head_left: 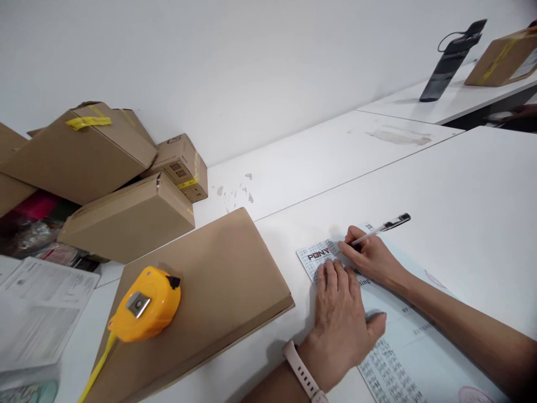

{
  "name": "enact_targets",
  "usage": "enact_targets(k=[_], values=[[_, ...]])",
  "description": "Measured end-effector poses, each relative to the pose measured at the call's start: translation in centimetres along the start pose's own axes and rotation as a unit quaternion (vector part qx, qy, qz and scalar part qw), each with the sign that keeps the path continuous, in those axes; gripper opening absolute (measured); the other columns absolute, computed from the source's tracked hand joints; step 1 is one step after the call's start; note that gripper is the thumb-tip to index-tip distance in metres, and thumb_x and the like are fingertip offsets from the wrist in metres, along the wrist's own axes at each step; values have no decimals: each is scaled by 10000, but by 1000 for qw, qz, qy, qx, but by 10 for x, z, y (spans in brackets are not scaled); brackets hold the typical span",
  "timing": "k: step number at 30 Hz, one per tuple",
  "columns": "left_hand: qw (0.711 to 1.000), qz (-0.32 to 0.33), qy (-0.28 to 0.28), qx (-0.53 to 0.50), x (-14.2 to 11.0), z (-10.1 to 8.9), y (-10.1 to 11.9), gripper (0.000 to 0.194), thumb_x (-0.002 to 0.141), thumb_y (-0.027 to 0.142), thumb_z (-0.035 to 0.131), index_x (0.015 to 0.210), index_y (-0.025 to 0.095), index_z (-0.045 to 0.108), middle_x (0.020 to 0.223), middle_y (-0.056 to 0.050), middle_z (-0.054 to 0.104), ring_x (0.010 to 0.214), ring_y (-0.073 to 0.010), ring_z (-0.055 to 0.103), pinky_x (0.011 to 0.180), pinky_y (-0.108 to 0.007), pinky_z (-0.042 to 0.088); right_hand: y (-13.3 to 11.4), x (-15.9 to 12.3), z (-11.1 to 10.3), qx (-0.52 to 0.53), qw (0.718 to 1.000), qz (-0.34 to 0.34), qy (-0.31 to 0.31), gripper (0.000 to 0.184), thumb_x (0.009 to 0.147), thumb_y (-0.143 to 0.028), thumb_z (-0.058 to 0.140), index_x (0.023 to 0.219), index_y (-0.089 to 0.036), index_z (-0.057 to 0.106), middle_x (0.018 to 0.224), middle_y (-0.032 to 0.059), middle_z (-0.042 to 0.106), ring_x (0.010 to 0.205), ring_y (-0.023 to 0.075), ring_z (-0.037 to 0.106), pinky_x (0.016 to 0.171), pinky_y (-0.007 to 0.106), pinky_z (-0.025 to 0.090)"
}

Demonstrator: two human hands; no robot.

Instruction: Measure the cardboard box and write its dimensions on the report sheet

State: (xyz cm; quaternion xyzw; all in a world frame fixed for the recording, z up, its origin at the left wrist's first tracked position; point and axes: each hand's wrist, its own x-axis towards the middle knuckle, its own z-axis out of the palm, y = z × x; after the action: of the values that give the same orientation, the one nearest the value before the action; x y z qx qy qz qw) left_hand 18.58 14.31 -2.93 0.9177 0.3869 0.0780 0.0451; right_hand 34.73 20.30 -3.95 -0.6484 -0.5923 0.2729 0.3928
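Observation:
My right hand (pixel 371 258) grips a pen (pixel 384 226) with its tip down on a printed form (pixel 403 347) that lies on the white table (pixel 461 190). My left hand (pixel 342 313) lies flat on the form with fingers stretched out, pressing it down beside the pen tip. A light strap sits on my left wrist. To the left of my hands lies a flat cardboard box (pixel 218 291) with a yellow tape measure (pixel 145 305) resting on it, its yellow tape trailing off toward the lower left.
Several cardboard boxes (pixel 126 218) are piled at the back left against the white wall. Printed papers (pixel 37 308) lie at the far left. At the far right, another table carries a black bag (pixel 451 61) and a taped box (pixel 503 59).

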Motion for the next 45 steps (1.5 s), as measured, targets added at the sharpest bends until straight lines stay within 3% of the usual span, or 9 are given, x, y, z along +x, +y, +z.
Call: enact_targets(k=[22,45], values=[[1000,1,17,-6,1,3,0,803,996,597,356,1476,-43,417,1546,-284,421,1470,-403,343,1210,-528,330,-3,-1,-3,4,1000,7,-5,246,842,-360,560,679,-255,409,496,-85,343,472,108,313,462,264,264],[1000,1,25,13,0,4,0,794,1006,597,314,1485,-30,399,1552,-268,424,1469,-387,349,1209,-518,331,-5,0,-4,-7,1000,10,-1,226,812,-338,562,669,-255,408,481,-83,344,469,114,320,462,267,269]])
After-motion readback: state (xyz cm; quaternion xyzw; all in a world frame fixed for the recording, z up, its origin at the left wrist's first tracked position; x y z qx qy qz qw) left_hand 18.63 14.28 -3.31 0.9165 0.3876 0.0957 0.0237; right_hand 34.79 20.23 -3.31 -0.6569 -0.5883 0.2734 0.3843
